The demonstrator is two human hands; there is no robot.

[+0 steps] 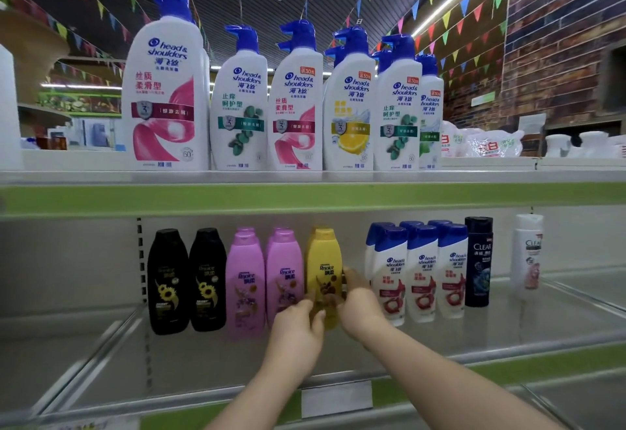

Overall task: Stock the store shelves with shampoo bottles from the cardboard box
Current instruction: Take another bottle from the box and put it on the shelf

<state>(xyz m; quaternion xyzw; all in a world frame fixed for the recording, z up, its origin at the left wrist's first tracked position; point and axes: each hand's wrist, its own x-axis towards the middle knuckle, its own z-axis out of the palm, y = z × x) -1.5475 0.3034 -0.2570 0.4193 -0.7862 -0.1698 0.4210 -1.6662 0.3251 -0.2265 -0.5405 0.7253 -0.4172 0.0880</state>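
Left grip (295,327), right grip (360,307): bottle (324,258) half-hidden

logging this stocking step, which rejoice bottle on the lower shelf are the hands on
The front yellow Rejoice bottle, just right of the pink Rejoice bottles; the left hand and right hand grip its lower half.

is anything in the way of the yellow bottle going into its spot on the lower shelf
Nothing visible. The left hand and right hand hold the yellow bottle already in the gap between the pink bottle and the white blue-capped bottles.
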